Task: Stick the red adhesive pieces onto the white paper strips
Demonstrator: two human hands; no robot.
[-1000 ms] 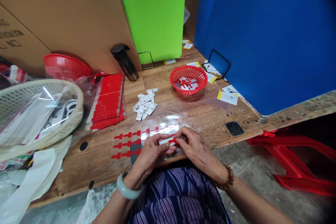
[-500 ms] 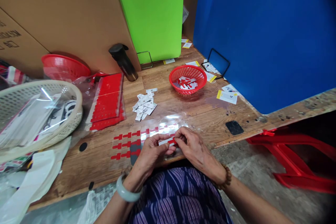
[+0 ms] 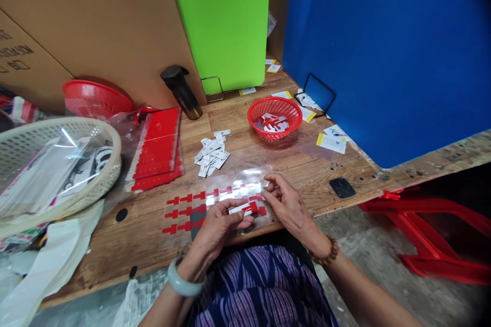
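Observation:
My left hand pinches a small white card between thumb and fingers, above a clear sheet. A red sticker sits at the card's right end. My right hand is just to the right, its thumb and index tips apart and no object visible between them. Below both hands lies the clear sheet with rows of red T-shaped stickers; my left hand covers part of it. Beyond the sheet is a loose pile of small white cards.
A red basket holds white and red pieces. To the left are red sticker sheets, a black tumbler and a cream basket with bagged prints. A blue panel and a green panel stand behind.
My right hand has come away from the red end of the card, moving slightly right and up, and its fingertips have parted. My left hand still holds the card, slightly lower.

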